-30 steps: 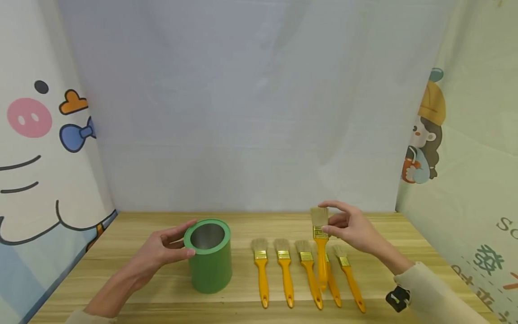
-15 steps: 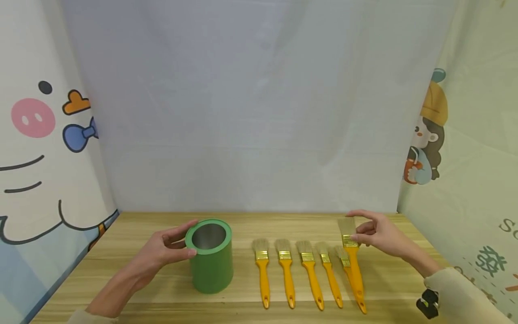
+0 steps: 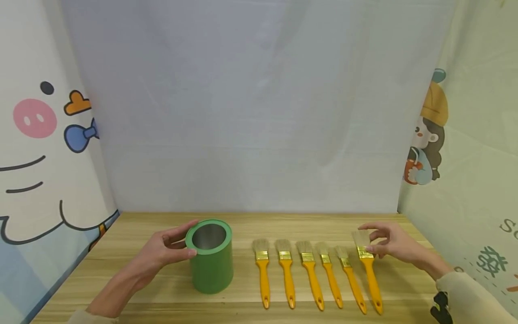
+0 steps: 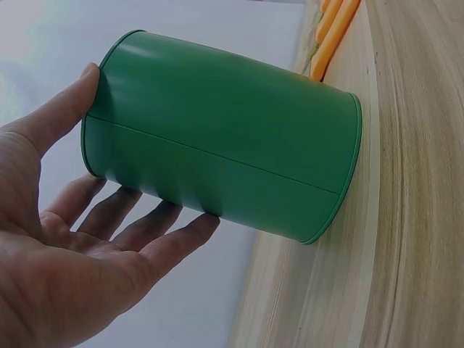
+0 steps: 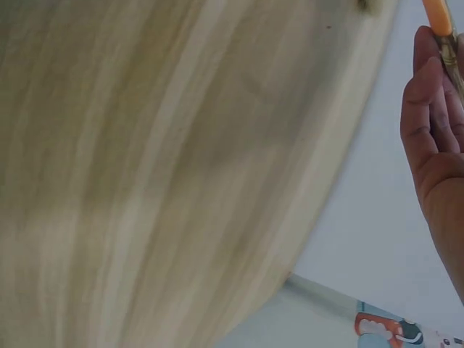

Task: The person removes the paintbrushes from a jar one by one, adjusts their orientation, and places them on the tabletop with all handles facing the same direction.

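Observation:
On the left stands a green can [image 3: 212,265], upright with its top uncovered and a metal inside. My left hand [image 3: 171,245] holds it near the rim; the left wrist view shows the thumb on one side and the fingers [image 4: 185,230] on the other. At the right end of a row of brushes, my right hand [image 3: 390,243] pinches a paintbrush [image 3: 371,279] by its metal ferrule and pale bristles. That brush has a yellow-orange handle pointing toward me, low over the table. In the right wrist view only part of the handle [image 5: 438,16] shows above the fingers.
Several more paintbrushes lie side by side between can and right hand, among them a wide one [image 3: 263,279] nearest the can and a narrow one [image 3: 353,283] beside the held brush. A wooden table [image 3: 162,294] meets a pale cloth [image 3: 251,135] at its back edge.
My right hand has carried the paintbrush right and lowered it, from over the other brushes to the row's right end. My left hand and the can have stayed put.

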`<state>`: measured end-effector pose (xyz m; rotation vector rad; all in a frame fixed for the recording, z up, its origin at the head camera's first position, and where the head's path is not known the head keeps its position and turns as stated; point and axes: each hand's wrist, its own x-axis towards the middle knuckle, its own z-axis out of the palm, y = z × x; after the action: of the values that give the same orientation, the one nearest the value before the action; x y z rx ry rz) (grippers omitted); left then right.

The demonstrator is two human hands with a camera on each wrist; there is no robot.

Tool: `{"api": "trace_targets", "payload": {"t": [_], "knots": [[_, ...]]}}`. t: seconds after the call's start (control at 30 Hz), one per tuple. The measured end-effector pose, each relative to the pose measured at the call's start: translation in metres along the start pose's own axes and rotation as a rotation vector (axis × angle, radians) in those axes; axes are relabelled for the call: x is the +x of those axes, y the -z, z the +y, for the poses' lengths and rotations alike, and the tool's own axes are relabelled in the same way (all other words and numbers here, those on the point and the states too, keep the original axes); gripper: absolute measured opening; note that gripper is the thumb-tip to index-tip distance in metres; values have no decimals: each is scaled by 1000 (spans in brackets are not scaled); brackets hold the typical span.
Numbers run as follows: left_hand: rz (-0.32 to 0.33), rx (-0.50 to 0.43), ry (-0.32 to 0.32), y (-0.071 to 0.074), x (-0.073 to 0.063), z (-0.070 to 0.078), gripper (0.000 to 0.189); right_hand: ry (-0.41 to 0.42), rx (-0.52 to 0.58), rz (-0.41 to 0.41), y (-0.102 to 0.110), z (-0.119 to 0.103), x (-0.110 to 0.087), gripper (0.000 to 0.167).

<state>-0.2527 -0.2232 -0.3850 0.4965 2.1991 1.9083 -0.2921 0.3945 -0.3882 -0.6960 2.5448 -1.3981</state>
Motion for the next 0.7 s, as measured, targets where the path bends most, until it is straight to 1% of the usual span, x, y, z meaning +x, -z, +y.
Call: {"api": "trace_targets", "payload": {"t": [0.13,0.27,0.47,0.7], "knots": [[-1,0,1,0,0,0,82,-6,27,-22,0,12,-1,58],[3,-4,-1,0,1,-1,82,18,57,-37,1,23,-2,48],[5,-5,-8,1,1,-2,82,43,81,-63,1,36,-1,58],[9,5,-6,0,1,-2,82,20,99,-89,-3,45,4,46]]}}
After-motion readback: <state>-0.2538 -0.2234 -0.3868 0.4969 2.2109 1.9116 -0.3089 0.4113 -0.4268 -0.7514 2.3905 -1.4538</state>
